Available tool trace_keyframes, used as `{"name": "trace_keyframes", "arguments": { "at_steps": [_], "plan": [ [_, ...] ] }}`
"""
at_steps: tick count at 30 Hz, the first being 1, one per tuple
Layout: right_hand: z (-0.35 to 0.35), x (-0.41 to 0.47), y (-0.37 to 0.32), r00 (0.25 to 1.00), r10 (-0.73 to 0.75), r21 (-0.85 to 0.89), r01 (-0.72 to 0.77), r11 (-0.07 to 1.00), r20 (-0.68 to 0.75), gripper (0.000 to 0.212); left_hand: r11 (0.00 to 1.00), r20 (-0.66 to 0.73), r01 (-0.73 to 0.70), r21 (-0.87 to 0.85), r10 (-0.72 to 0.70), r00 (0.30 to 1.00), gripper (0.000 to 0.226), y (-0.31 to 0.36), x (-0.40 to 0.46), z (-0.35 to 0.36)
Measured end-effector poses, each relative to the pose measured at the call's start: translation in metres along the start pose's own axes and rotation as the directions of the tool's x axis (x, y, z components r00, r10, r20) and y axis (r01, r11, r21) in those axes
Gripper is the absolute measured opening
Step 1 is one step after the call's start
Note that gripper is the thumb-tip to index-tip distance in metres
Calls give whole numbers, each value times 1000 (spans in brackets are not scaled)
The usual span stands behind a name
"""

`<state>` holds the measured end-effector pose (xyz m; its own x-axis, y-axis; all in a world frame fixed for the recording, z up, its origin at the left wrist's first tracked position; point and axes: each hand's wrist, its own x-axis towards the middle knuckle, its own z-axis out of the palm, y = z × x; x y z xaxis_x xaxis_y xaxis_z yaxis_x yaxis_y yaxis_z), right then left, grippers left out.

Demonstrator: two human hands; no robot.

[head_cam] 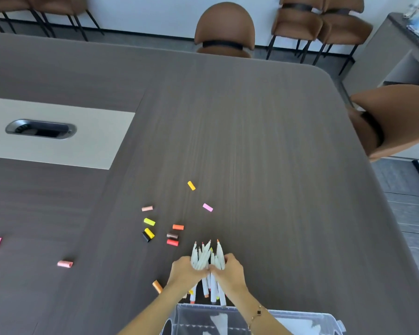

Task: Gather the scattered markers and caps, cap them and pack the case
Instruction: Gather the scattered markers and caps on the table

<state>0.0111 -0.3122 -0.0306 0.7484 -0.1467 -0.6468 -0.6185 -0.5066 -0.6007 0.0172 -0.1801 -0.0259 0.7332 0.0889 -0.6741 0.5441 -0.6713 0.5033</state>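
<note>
Both hands, the left hand (184, 270) and right hand (228, 270), are curled together around a bundle of uncapped white markers (207, 258) near the worktop's (264, 153) front edge. The markers' long axes run away from the person, coloured tips pointing forward. Just behind them sits a clear plastic case (300, 321); its contents cannot be told. Loose caps (172, 235) lie scattered to the left.

Thirteen loose caps (191, 185), one case (300, 320)

Bright, even daylight fills the room; a soft sheen streaks the desk (252, 141), edges bow outward, and detail looks slightly soft.
</note>
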Motion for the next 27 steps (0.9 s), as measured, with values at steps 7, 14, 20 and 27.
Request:
{"name": "trace_keyframes", "arguments": {
  "at_steps": [7,14,20,27],
  "plan": [
    [-14,6,11,999,-2,-103,-1,995,-33,27,994,-93,25,103,-16,996,33,-11,-3,-14],
    [-21,-1,19,998,-42,-251,27,968,-55,22,994,-115,60,96,-49,992,43,-26,-5,-21],
    [-31,-7,30,999,-21,-294,13,956,-25,15,999,-193,34,13,-31,981,10,-35,-3,-27],
    [-40,-13,35,999,34,-325,-30,945,5,29,1000,-233,8,-16,-12,972,24,-36,0,-24]
  ]
}}
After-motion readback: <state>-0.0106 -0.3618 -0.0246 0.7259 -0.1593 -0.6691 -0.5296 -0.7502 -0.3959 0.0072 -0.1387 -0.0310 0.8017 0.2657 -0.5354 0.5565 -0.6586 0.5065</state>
